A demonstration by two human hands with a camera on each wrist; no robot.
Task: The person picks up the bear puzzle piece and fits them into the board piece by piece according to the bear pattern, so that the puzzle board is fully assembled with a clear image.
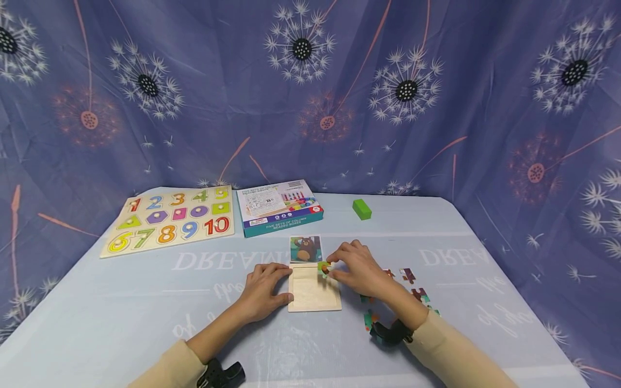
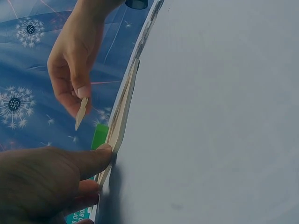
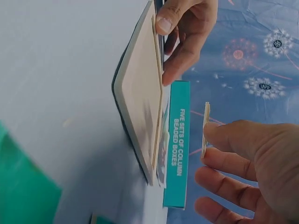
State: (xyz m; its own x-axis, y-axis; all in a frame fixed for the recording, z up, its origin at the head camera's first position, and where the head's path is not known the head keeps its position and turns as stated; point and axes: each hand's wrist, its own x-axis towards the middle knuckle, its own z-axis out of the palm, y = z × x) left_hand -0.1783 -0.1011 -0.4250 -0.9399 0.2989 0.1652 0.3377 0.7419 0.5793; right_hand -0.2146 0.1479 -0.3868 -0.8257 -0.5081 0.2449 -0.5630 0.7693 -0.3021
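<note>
A shallow wooden puzzle tray (image 1: 315,293) lies in front of me, its bare bottom showing. My left hand (image 1: 264,291) holds it by the left edge, thumb against the rim (image 2: 119,126). Between thumb and index finger, my right hand (image 1: 360,274) pinches a jigsaw piece (image 1: 323,268) with green and dark patches, raised above the tray's upper right corner. In the right wrist view the piece (image 3: 205,129) is seen edge-on, apart from the tray. Just beyond the tray lies a bear picture (image 1: 305,249). Loose jigsaw pieces (image 1: 408,275) lie right of the tray, some hidden by my right arm.
At the back left lies a number-and-shape board (image 1: 167,218). Beside it is a teal-sided box (image 1: 281,207) labelled as column beaded boxes. A green block (image 1: 361,209) sits at the back right. A dandelion-patterned curtain (image 1: 310,108) hangs behind the table.
</note>
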